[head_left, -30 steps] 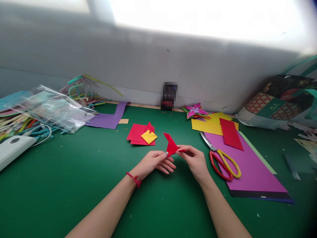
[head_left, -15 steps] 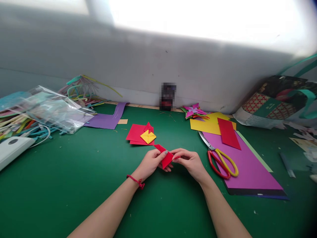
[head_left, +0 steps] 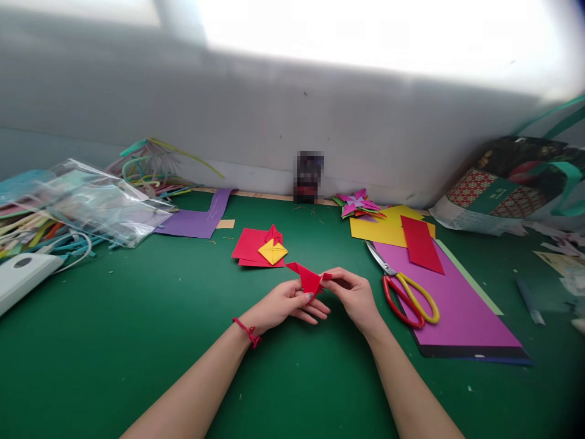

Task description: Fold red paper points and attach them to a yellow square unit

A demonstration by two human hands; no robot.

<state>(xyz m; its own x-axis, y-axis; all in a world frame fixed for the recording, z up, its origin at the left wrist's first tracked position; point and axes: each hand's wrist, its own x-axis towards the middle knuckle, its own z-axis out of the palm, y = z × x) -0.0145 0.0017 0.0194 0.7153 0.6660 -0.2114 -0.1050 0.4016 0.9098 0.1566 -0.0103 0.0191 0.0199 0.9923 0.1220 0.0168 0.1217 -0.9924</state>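
Note:
A small folded red paper piece is held between both hands just above the green table. My left hand, with a red cord on its wrist, pinches the paper from below left with thumb and fingertips. My right hand pinches its right end. Behind them lie red paper squares with a folded yellow piece and a small folded red piece on top.
Red-and-yellow scissors lie right of my hands on a purple sheet. Yellow and red sheets and a folded pinwheel sit behind. A clear plastic bag over coloured strips is at left, a patterned bag at right.
The red piece stood upright, then was tipped over and turned between my fingers. Both hands drew closer together and stayed in the same spot.

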